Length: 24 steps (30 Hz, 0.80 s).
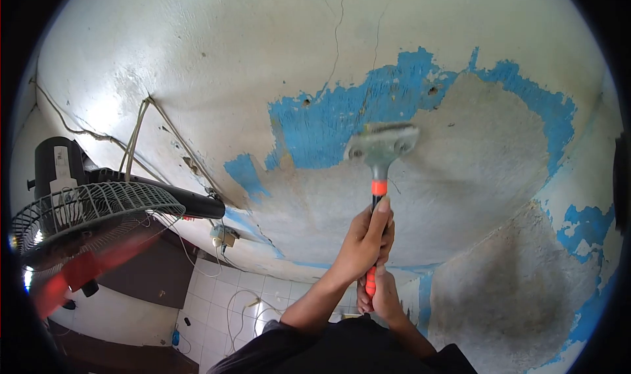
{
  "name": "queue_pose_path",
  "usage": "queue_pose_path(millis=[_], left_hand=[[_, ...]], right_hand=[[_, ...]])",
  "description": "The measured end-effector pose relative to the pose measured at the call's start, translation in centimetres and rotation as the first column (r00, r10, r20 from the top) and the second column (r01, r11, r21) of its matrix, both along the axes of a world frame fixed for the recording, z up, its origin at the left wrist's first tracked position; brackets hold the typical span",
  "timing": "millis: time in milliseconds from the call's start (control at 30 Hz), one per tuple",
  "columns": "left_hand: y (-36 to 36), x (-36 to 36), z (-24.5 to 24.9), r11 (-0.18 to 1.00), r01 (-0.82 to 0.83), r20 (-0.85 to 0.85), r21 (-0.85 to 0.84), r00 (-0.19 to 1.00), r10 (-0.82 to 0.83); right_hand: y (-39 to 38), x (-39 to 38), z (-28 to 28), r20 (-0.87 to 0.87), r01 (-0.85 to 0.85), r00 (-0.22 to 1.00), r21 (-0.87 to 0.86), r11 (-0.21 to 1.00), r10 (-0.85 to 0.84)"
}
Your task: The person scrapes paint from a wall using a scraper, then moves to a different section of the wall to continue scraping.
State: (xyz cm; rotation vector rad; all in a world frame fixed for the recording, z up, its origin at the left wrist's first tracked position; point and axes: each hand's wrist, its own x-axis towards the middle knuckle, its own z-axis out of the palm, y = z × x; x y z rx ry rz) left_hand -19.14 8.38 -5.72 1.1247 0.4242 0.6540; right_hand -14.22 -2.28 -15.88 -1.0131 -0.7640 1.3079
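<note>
Both hands grip a long-handled scraper (379,187) with a wide grey head and an orange-and-black handle. My left hand (367,242) wraps the upper handle, its thumb pointing up along the shaft. Lower down, my right hand (381,295) closes round the orange end of the handle. The scraper's head is against or close to the wall (420,210), just below a band of blue paint (315,134); contact with the surface cannot be made out. Grey bare plaster spreads below and right of the blue, with off-white paint above.
A fan (98,210) with a wire cage and red blades stands at left. Loose cables (135,137) run along the wall to a socket box (224,234). White floor tiles (217,295) carry more cords. A wall corner lies at right, with patchy blue paint (582,233).
</note>
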Motion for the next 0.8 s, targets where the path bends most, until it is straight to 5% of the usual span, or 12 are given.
queue_pose_path(millis=[100,267,333,567,800], left_hand=[[-0.3,-0.6,-4.1,0.997,0.039,-0.017,-0.063,0.999,-0.04],[-0.4,-1.8,-8.6,0.976,-0.001,0.046,-0.219,0.999,0.012],[-0.2,-2.2,-9.1,0.964,-0.02,0.072,-0.265,0.997,0.04],[1.4,-2.1,-7.3,0.985,-0.016,0.125,-0.172,0.991,0.038],[0.6,-4.1,-9.2,0.948,-0.027,-0.002,-0.316,1.0,0.028]], right_hand=[[-1.0,-0.5,-3.9,-0.17,-0.021,0.985,-0.043,0.999,0.013],[-1.2,-0.9,-6.3,-0.126,-0.073,0.99,-0.049,0.996,0.067],[-1.0,-0.9,-6.0,-0.025,-0.097,0.995,-0.064,0.993,0.095],[1.9,0.1,-6.5,-0.082,-0.157,0.985,-0.084,0.984,0.15],[0.9,-2.6,-7.4,-0.132,-0.191,0.978,-0.246,0.95,0.163]])
